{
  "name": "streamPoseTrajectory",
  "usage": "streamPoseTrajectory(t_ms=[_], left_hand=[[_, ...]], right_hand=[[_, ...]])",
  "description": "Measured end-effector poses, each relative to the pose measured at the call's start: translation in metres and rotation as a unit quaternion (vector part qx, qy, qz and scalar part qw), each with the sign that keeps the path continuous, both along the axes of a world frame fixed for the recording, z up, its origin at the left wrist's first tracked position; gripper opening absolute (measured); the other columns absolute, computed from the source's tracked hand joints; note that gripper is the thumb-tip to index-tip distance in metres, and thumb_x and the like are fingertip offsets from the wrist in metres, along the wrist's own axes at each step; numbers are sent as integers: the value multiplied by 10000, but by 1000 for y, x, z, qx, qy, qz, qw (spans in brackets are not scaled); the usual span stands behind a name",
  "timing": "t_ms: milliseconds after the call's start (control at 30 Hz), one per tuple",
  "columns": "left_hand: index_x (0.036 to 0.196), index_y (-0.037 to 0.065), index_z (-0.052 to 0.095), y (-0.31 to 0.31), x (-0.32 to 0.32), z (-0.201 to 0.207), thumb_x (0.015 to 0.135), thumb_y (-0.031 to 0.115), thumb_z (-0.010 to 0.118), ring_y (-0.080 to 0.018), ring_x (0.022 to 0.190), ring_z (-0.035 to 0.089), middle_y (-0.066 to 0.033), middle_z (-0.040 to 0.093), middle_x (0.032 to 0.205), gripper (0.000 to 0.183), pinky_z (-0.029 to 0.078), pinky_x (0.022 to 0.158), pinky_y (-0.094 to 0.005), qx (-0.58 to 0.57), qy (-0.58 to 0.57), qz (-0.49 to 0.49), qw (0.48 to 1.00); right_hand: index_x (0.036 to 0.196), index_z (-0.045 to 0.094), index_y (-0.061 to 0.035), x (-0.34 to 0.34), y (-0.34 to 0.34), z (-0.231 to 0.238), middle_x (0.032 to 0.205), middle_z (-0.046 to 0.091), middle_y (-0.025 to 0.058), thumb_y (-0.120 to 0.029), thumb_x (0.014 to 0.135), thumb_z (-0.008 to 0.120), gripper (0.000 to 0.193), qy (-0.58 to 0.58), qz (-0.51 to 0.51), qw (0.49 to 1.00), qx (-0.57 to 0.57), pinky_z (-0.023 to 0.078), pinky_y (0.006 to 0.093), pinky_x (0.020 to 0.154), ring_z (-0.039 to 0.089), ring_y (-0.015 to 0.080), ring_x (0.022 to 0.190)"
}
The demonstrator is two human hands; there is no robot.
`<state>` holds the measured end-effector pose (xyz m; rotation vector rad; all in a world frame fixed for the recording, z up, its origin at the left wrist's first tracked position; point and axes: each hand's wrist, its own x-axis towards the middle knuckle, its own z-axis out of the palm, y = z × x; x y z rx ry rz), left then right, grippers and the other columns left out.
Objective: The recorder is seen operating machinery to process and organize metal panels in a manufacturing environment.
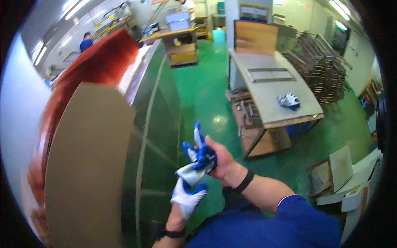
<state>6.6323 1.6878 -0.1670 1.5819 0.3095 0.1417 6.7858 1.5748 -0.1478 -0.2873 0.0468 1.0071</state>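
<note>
At six o'clock, the gloved left hand (188, 198), its grip unclear, is by the cuff (189, 175) of a blue-and-white work glove (204, 158); the bare right hand (224, 163) clamps that glove, which slack fingers could drop. Two o'clock: a workbench (266, 97).

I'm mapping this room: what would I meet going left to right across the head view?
Cardboard sheet, gloved left hand, bare right hand, metal frame on the table, pale panel at lower right.
</note>
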Motion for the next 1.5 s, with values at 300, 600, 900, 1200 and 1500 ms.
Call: streamPoseTrajectory(t_ms=[300,600,900,1200,1500], left_hand=[[1273,-11,533,23,193,-12,990,159,544,-260,1077,614,-153,615,1189,331,502,954,-368,-135,-38,-34,989],[1129,-44,591,79,377,-12,916,63,547,-179,959,615,-88,642,1021,243,487,894,-304,-368,-45,29,928],[1225,-18,569,182,534,-3,1025,447,496,-152,965,609,-74,650,1073,511,500,865,-310,-131,-69,-67,987],[1050,0,646,228,666,-2,970,151,621,-66,849,535,18,618,926,173,460,774,-231,-135,36,9,990],[1066,30,651,232,807,13,996,179,577,-64,817,537,29,611,915,181,467,730,-235,-162,-22,123,979]], right_hand=[[1069,636,-77,182,-9,-14,957,693,90,-341,1005,526,293,38,-37,995,-84,540,393,807,654,225,846],[929,652,-45,363,50,-37,905,695,109,-353,1019,474,366,77,-63,994,-45,562,384,737,658,242,799],[1005,645,-66,516,149,-25,1031,688,63,-269,967,544,229,45,-107,991,-60,508,313,623,615,171,763],[949,658,-115,659,209,-63,943,684,72,-360,991,497,297,37,-56,990,-121,496,325,644,602,204,717],[1115,647,-100,798,264,-77,882,681,92,-389,996,504,344,10,127,979,-160,557,417,761,663,249,801]])
